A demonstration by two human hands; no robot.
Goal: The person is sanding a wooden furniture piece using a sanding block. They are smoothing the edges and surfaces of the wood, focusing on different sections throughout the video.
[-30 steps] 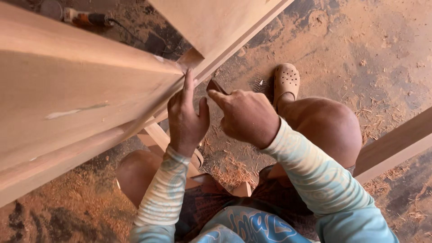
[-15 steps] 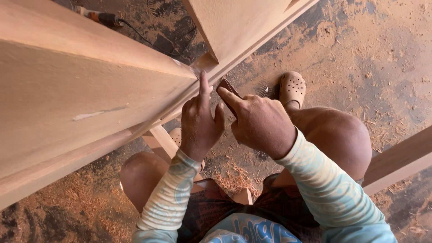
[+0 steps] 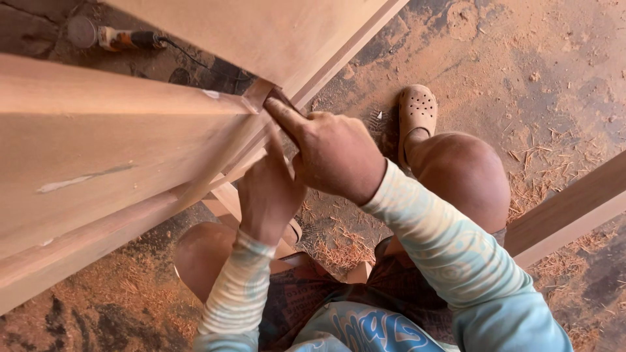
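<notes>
A large wooden panel [image 3: 111, 163] with a raised moulding stands tilted in front of me, and a second panel [image 3: 261, 32] meets it at a corner. My right hand [image 3: 332, 153] presses its index finger into that corner joint [image 3: 261, 94], with a small dark piece like sandpaper [image 3: 282, 98] pinched under the fingertip. Just below it, my left hand [image 3: 267, 195] rests against the moulding's edge. Its fingers are hidden behind the right hand.
An orange power tool [image 3: 120, 39] with a black cable lies on the sawdust-covered floor [image 3: 521, 65] behind the panels. A wooden beam [image 3: 567, 208] runs across at the right. My bare knee [image 3: 463, 176] and a foot in a beige clog [image 3: 417, 111] are underneath.
My right hand has moved up and to the left over the left hand, and its index finger now reaches the corner joint. The left hand has stayed against the moulding.
</notes>
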